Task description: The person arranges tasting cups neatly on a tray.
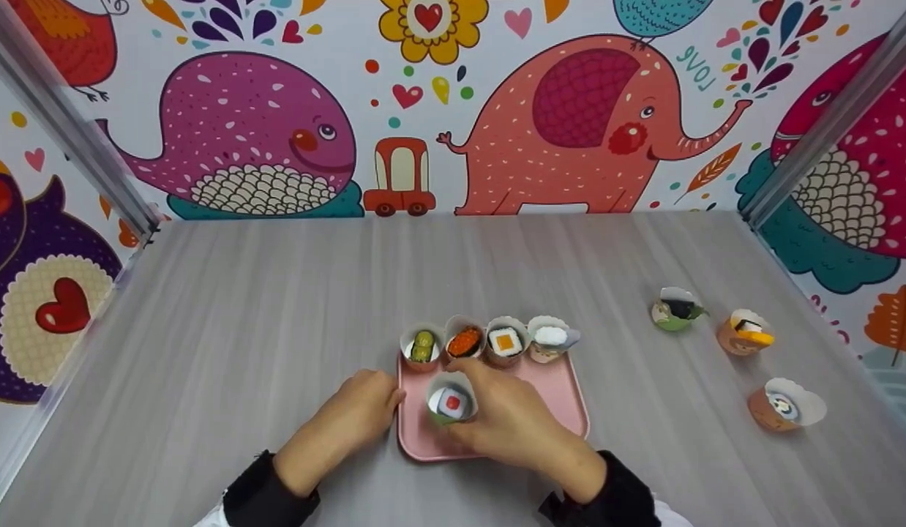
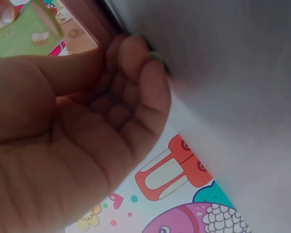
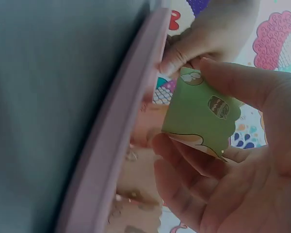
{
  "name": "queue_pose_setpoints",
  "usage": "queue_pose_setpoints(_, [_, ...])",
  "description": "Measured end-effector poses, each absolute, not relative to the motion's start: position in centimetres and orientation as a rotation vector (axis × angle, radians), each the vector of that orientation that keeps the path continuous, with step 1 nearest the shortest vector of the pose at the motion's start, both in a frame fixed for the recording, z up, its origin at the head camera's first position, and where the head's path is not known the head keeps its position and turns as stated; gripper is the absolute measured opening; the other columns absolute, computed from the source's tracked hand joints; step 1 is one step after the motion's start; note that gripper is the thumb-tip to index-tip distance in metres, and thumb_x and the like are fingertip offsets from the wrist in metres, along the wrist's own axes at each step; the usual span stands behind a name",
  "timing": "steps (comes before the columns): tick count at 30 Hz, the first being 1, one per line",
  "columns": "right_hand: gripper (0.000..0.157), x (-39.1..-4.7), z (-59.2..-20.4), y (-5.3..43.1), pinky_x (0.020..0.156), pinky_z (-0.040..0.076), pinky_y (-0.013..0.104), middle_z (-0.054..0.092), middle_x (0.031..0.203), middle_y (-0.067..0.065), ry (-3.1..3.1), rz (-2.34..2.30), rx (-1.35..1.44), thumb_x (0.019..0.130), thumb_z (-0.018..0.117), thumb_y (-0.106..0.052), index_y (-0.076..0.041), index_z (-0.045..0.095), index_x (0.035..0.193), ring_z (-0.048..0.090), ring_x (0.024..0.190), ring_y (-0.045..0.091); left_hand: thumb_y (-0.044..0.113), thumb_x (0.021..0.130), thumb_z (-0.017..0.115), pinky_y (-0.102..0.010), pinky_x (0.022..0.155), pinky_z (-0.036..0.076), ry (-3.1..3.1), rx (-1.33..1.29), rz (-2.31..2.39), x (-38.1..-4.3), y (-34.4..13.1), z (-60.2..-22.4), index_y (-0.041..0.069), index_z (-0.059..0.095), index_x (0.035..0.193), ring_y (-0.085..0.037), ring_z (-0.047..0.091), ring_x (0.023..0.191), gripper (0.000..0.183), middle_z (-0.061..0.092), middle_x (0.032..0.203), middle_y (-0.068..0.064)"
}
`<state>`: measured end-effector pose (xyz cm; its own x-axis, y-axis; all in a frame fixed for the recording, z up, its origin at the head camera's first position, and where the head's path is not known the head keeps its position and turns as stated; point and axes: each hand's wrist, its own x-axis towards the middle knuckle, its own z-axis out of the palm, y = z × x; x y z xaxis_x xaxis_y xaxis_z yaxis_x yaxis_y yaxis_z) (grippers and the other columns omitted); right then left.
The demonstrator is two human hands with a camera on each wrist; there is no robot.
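Note:
My right hand point(image 1: 513, 413) holds a green paper cup point(image 3: 203, 109) between thumb and fingers over the left part of the pink tray point(image 1: 522, 380). Inside that cup sits a white sushi piece with a red centre point(image 1: 451, 402). My left hand point(image 1: 354, 410) grips the tray's left edge, its fingers curled at the rim point(image 2: 89, 22). Along the tray's far side stands a row of paper cups: one with a green-topped piece point(image 1: 422, 347), one with orange roe sushi point(image 1: 465, 342), one with a yellow-centred roll point(image 1: 506, 341) and one with a white-topped piece point(image 1: 551, 337).
Three more paper cups stand apart on the grey table point(image 1: 277, 293) at the right: a green one with a dark piece point(image 1: 675, 310), one with a yellow-orange piece point(image 1: 746, 333) and one with a round roll point(image 1: 784, 405). Cartoon-printed walls point(image 1: 416, 95) enclose the table.

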<state>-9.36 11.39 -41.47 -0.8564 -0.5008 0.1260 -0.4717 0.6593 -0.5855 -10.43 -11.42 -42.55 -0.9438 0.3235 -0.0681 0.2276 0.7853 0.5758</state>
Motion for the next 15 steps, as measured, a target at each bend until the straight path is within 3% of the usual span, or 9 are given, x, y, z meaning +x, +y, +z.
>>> queue_pose_setpoints(5, [0.069, -9.3, -41.7, 10.2, 0.078, 0.054, 0.036, 0.072, 0.104, 0.001, 2.806, -0.886, -0.817, 0.073, 0.093, -0.027, -0.010, 0.060, 0.131, 0.065, 0.089, 0.013, 0.004, 0.099, 0.067, -0.054, 0.067, 0.052, 2.809, 0.451, 0.868, -10.4, -11.4, -42.5, 0.003, 0.065, 0.075, -0.034, 0.066, 0.074, 0.023, 0.067, 0.076, -0.016])
queue_pose_setpoints(10, [0.068, -9.2, -42.0, 9.1, 0.076, 0.055, 0.036, 0.072, 0.102, 0.001, 2.808, -0.819, -0.857, 0.073, 0.094, -0.029, -0.010, 0.061, 0.129, 0.066, 0.088, 0.012, 0.004, 0.098, 0.067, -0.049, 0.062, 0.049, 2.760, 0.402, 0.895, -10.5, -11.3, -42.4, 0.001, 0.071, 0.085, -0.028, 0.061, 0.069, 0.014, 0.065, 0.076, -0.014])
queue_pose_setpoints(15, [0.065, -9.2, -42.3, 8.5, 0.074, 0.055, 0.038, 0.072, 0.101, 0.000, 2.821, -0.766, -0.880, 0.073, 0.095, -0.029, -0.012, 0.061, 0.126, 0.067, 0.090, 0.013, 0.004, 0.097, 0.068, -0.046, 0.060, 0.047, 2.768, 0.436, 0.899, -10.5, -11.5, -42.5, 0.003, 0.068, 0.080, -0.024, 0.056, 0.066, 0.017, 0.062, 0.072, -0.009])
